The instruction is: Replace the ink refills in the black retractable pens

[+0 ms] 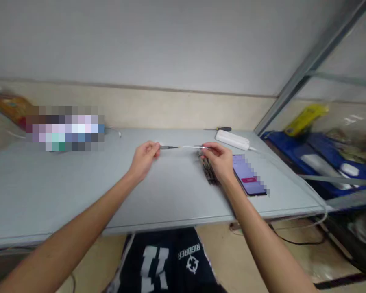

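Both my hands hold one thin tool (178,147) level above the grey table (64,191). It has a dark grey handle end and a pale thin shaft. My left hand (144,158) pinches the dark handle end. My right hand (220,159) pinches the pale tip end. Under my right hand lies a dark, long object (208,170) on the table, partly hidden by the fingers. What it is I cannot make out.
A phone (247,174) with a lit screen lies right of my right hand. Behind it sit a white power block (232,139) with a cable and a black-and-yellow screwdriver (223,129). Blue bins (323,158) stand beyond the table's right edge.
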Tool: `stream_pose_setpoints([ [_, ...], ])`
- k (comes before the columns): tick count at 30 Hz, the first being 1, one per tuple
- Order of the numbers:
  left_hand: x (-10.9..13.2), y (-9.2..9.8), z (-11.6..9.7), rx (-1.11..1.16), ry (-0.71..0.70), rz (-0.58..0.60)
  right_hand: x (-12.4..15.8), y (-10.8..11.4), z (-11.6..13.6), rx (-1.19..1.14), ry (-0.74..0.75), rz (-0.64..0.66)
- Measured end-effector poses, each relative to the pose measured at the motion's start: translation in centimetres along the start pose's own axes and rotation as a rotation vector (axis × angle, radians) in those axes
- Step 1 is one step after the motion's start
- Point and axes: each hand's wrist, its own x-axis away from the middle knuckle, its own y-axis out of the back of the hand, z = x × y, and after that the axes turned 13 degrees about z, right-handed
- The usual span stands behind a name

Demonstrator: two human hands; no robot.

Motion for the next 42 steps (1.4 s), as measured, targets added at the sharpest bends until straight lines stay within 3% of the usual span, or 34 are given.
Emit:
stream_pose_setpoints([
  [12,0.11,-0.17,-0.74,0.054,0.008,-0.048,-0.2,0.24,-0.46,-0.024,0.043,-0.033],
  [42,0.2,-0.03,-0.6,0.028,0.027,-0.01,-0.1,0.04,-0.24,-0.027,0.038,-0.027],
])
